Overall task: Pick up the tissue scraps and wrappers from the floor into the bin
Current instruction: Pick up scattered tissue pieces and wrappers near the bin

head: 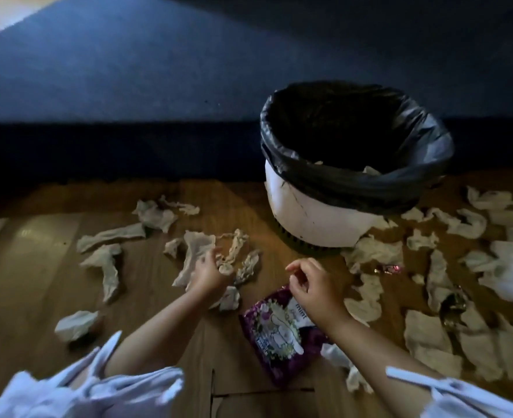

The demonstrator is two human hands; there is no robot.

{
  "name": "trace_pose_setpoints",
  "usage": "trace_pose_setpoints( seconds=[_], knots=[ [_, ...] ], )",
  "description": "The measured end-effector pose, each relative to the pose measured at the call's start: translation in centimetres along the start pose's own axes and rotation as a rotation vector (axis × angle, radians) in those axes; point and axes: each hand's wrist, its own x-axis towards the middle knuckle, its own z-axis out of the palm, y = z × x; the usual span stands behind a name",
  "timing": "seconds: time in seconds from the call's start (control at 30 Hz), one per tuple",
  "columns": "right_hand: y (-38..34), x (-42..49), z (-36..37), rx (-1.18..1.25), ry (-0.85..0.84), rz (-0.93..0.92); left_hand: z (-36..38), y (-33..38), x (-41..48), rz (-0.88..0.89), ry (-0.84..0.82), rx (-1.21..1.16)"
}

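bin point(309, 218) x1 | purple wrapper point(275, 330) x1 | small foil wrapper point(389, 269) x1 | tissue scraps point(110, 233) 20+

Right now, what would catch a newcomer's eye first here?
The white bin with its black liner stands on the wooden floor, with crumpled tissue scraps strewn to both sides. Nearer the person lies a purple wrapper, with the right hand at its top edge and the left hand among the scraps.

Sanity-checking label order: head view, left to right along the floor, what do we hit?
Crumpled tissue scrap → left hand → right hand → small shiny wrapper → heap of tissue scraps. Left out: purple wrapper and bin, which overlap the right hand's span.
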Motion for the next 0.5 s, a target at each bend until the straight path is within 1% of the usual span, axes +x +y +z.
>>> trace_pose_setpoints(
  seconds=[0.07,0.1,0.17,0.23,0.3,0.37,0.4,0.5],
  knots=[
    [3.3,1.0,1.1,-0.248,-0.169,0.295,1.6,-2.3,0.5,-0.013,-0.101,0.329],
    [4.6,1.3,1.3,-0.391,-0.243,0.406,2.2,-2.9,0.5,0.013,-0.151,0.415],
    [6.2,1.7,1.6,-0.565,-0.316,0.505,3.0,-3.6,0.2,0.046,-0.202,0.499],
    [7.1,1.8,2.1,-0.567,-0.307,0.533,3.1,-4.2,0.2,0.098,-0.157,0.518],
    [7.2,1.7,2.5,-0.424,-0.239,0.535,3.0,-5.0,0.7,0.149,-0.096,0.445],
    [6.8,1.6,2.5,-0.237,-0.162,0.491,2.7,-5.5,0.6,0.117,-0.082,0.2],
    [6.3,1.5,2.3,-0.177,-0.148,0.462,2.4,-5.5,0.2,0.092,-0.066,0.101],
    [4.7,1.2,1.3,-0.086,-0.129,0.364,1.4,-5.5,-0.7,0.058,0.032,-0.067]
  ],
)
